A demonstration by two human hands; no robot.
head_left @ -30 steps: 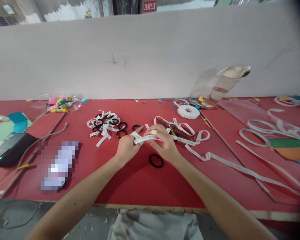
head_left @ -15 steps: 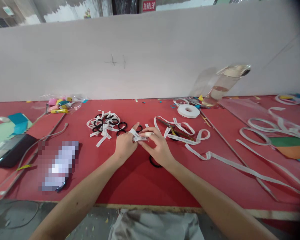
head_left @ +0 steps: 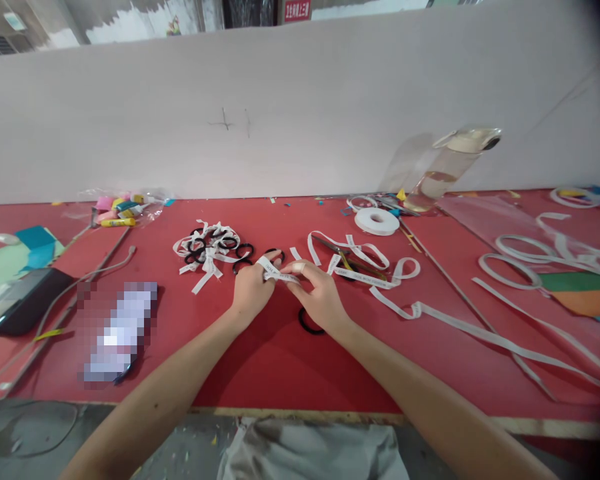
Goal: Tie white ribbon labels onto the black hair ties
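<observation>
A white printed ribbon stretches between my two hands above the red table. My left hand is closed, with the ribbon looped over its thumb and index finger. A black hair tie shows at its fingertips, partly hidden. The fingers of my right hand pinch the ribbon's other end. Beside my right wrist lies another black hair tie. A pile of black hair ties with white ribbon bows sits left of my hands. To the right, scissors lie among loose printed ribbon pieces.
A white ribbon roll and a tilted clear bottle stand at the back right. Long ribbon trails rightward. A blurred phone-like slab, a cable and a dark case lie left. A pale wall closes the back.
My right fingers have drawn in from the left hand and now pinch the ribbon. The ribbon lies more stretched across my left thumb and index finger. The surrounding things have stayed put.
</observation>
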